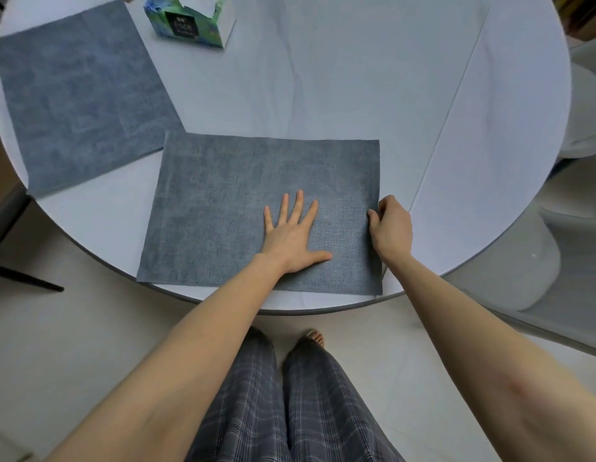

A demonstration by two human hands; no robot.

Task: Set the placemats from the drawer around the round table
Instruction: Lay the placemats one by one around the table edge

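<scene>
**Observer:** Walk me across the desk [323,78], left to right.

**Operator:** Far left I see one placemat [80,98] already flat near the rim, angled to follow the curve. Beyond it, toward the top, stands a tissue box [190,21]. Then the second placemat [256,181] lies straight in front of me, its near edge reaching the desk's rim and perhaps hanging slightly over.

**Observer:** And the hands?

**Operator:** My left hand [291,235] is spread flat, palm down, pressing the right half of that mat. My right hand [389,225] has its fingers curled at the mat's right edge and seems to pinch it there.

**Observer:** So which step is this?

**Operator:** I'd judge I'm squaring and smoothing the second mat. Two are down, and the right side of the desk has none.

**Observer:** What next?

**Operator:** Probably nudge this one back from the rim, let go, then fetch another mat for the right side. I can't see the drawer from here.
</scene>
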